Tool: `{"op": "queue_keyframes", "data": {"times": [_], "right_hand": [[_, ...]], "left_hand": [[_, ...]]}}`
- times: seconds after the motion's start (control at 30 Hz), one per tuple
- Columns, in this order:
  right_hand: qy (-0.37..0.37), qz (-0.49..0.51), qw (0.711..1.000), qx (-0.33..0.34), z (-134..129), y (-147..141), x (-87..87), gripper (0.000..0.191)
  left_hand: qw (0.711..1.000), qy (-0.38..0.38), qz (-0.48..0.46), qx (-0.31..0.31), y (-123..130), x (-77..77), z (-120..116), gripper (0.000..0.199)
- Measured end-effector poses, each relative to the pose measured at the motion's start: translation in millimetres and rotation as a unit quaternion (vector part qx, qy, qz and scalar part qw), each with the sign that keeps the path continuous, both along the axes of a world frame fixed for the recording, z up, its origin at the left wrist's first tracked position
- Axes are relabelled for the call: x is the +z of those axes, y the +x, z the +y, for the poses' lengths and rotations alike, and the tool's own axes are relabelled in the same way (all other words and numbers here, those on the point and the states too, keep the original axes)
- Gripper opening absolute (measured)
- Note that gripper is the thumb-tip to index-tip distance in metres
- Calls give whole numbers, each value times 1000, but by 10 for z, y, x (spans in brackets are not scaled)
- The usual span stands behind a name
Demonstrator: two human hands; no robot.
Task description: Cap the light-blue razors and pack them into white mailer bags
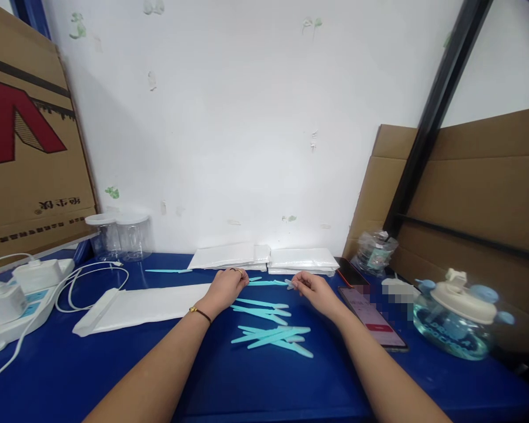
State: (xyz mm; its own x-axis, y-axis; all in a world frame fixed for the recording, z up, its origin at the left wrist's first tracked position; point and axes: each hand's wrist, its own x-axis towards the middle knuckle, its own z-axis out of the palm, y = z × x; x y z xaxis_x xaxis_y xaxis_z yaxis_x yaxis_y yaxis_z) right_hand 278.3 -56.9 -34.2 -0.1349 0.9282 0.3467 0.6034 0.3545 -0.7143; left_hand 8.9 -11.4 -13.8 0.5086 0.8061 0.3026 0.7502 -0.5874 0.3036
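Note:
A turquoise eyebrow razor (268, 283) stretches level between my two hands. My left hand (229, 288) has its fingers closed at the handle end, with the fingertips partly hidden. The thumb and finger of my right hand (311, 289) pinch the other end, at the pale translucent cap (289, 284). Another turquoise piece (255, 278) shows just behind it. Nearer to me, several more razors (275, 336) lie crossed in a loose pile, with a few others (262, 304) just beyond them. One separate razor (168, 271) rests to the left. Beside my left wrist lies a long white pouch (145, 308).
Flat white packets (229, 257) lie along the wall on the blue table (229, 388). At left are a power strip (22, 317), a white cable and lidded clear jars (133, 238). A phone (372, 317) and a water bottle (458, 320) stand at right.

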Motion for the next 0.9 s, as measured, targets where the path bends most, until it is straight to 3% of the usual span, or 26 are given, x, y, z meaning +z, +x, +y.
{"op": "queue_keyframes", "data": {"times": [0.2, 0.4, 0.63, 0.9], "right_hand": [[-9, -2, 999, 36, -16, -79, -6, 18], [7, 7, 1000, -3, -2, 46, 12, 22], [-1, 3, 1000, 4, -4, 69, 15, 23], [-31, 18, 997, 62, -57, -113, -4, 18]], "left_hand": [[1000, -1, 4, -10, 30, -2, -26, 24], [1000, -2, 1, -1, -7, -1, -2, 25], [1000, -11, -2, -3, -18, 26, -6, 25], [999, -21, 27, -34, 69, 41, -100, 22]]}}
